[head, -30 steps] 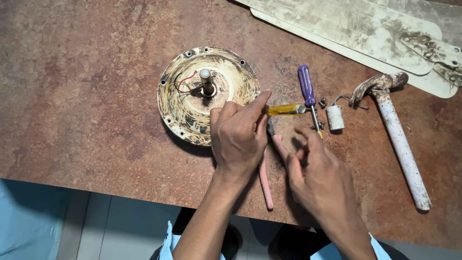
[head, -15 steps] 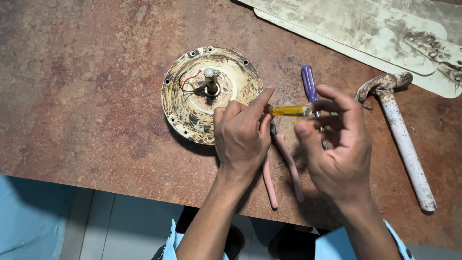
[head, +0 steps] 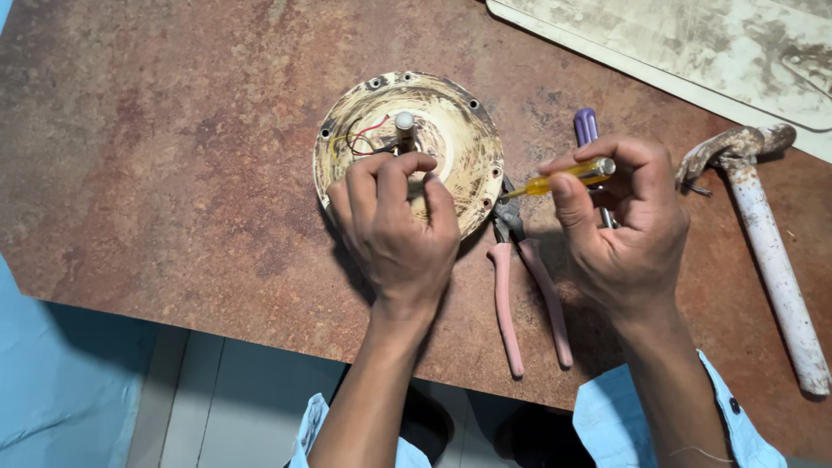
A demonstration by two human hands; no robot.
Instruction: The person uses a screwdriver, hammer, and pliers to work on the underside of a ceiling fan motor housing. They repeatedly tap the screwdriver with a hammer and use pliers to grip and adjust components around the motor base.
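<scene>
The round, cream-coloured metal housing (head: 451,139) lies flat on the brown mottled table (head: 173,173), with a central shaft (head: 404,123) standing upright and red and dark wires (head: 360,139) beside it. The left hand (head: 394,230) rests on the housing's near edge, fingers curled; whether they pinch anything cannot be told. The right hand (head: 628,230) grips a yellow-handled screwdriver (head: 568,178), tip pointing toward the housing rim. Pink-handled pliers (head: 520,286) lie between the hands. A purple-handled screwdriver (head: 587,126) and a hammer (head: 771,251) lie to the right.
</scene>
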